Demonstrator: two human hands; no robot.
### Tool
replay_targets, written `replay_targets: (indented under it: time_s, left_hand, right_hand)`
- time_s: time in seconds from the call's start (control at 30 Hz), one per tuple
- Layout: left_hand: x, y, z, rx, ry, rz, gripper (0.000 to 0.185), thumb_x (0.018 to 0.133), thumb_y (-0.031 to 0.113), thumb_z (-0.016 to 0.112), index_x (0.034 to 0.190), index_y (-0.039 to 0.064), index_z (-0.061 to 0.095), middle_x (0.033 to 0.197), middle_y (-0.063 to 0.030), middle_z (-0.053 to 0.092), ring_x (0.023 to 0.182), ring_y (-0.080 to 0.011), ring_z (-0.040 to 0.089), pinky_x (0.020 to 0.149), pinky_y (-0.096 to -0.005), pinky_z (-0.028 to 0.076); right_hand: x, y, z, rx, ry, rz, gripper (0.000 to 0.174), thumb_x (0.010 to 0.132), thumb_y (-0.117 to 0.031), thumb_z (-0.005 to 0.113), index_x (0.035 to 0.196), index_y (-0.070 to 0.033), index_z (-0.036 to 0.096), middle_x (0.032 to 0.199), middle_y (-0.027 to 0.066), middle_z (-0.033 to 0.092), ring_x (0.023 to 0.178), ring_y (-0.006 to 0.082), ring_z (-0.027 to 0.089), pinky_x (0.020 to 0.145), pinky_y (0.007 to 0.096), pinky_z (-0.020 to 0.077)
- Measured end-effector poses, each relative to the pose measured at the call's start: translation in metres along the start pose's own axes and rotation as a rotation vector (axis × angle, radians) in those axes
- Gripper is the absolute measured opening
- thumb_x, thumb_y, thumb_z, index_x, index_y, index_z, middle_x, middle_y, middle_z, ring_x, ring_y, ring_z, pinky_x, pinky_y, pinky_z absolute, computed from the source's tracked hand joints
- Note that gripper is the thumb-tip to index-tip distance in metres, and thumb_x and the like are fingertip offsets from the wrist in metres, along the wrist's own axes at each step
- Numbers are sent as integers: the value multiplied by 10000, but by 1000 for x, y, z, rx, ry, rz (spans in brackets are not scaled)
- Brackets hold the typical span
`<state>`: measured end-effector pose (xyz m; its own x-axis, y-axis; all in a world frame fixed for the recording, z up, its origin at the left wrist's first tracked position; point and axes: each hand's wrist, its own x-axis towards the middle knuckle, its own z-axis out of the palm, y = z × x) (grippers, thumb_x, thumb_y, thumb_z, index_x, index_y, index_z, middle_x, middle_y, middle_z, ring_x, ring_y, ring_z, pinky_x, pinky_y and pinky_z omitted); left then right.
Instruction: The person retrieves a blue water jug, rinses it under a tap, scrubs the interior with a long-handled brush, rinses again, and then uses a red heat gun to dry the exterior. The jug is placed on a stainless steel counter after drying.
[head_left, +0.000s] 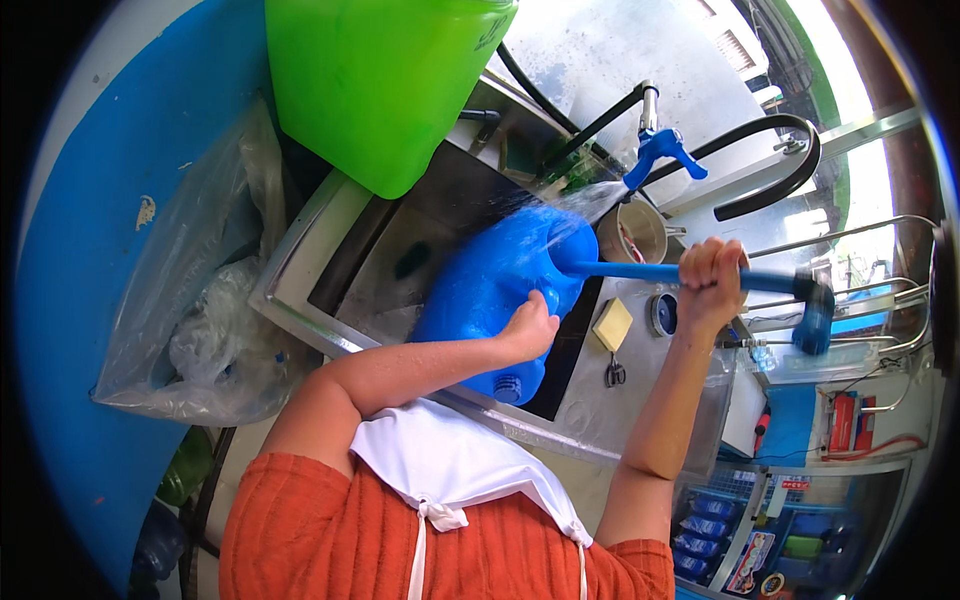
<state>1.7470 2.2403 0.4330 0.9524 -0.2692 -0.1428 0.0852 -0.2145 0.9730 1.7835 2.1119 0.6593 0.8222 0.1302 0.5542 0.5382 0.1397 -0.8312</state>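
A blue plastic water jug (480, 277) lies on its side in a metal sink (352, 341), its wide mouth facing right. My left hand (531, 330) grips the jug's moulded handle. In my right hand (711, 281) is a blue long-handled tool (626, 271), whose left end goes into the jug's mouth and is hidden there. A dark blue elbow-shaped part is at its right end, slightly blurred. Water sprays from the blue-handled faucet (660, 157) onto the top of the jug.
A green plastic container (382, 82) stands at the sink's upper left. Right of the jug are a yellow sponge (613, 325), scissors (615, 371), a round blue-centred item (664, 313) and a beige pot (634, 229). A black hose (814, 161) arches behind; a clear plastic bag (217, 322) hangs left.
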Motion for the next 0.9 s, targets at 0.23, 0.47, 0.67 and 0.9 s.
replay_targets:
  time_s: [0.23, 0.47, 0.67, 0.9]
  left_hand:
    - [-6, 13, -30, 246, -113, 145, 384, 898, 237, 596, 1018, -103, 464, 902, -314, 624, 863, -454, 630, 791, -498, 503]
    - [36, 30, -133, 697, -410, 282, 409, 828, 379, 678, 1035, 30, 627, 959, -205, 673, 919, -385, 647, 806, -482, 513]
    - [56, 33, -163, 811, -449, 456, 418, 805, 371, 690, 1066, 48, 634, 973, -193, 670, 948, -372, 637, 799, -481, 514]
    - [51, 24, -177, 840, -449, 465, 391, 797, 385, 686, 1045, 85, 647, 951, -173, 676, 924, -372, 640, 788, -475, 520]
  right_hand:
    - [1, 90, 11, 104, 233, 255, 274, 965, -224, 569, 768, -86, 438, 565, -12, 344, 466, 98, 362, 410, 255, 279]
    - [-17, 98, -5, 108, 83, 42, 357, 978, -251, 531, 693, -112, 368, 558, -9, 300, 445, 97, 296, 403, 258, 242]
    - [-14, 102, 30, 240, -65, 207, 366, 965, -225, 531, 668, -107, 352, 540, -4, 307, 432, 106, 300, 403, 265, 235]
    - [7, 71, 31, 30, 12, 248, 401, 923, -239, 643, 668, -103, 364, 548, -9, 334, 445, 92, 317, 406, 254, 238]
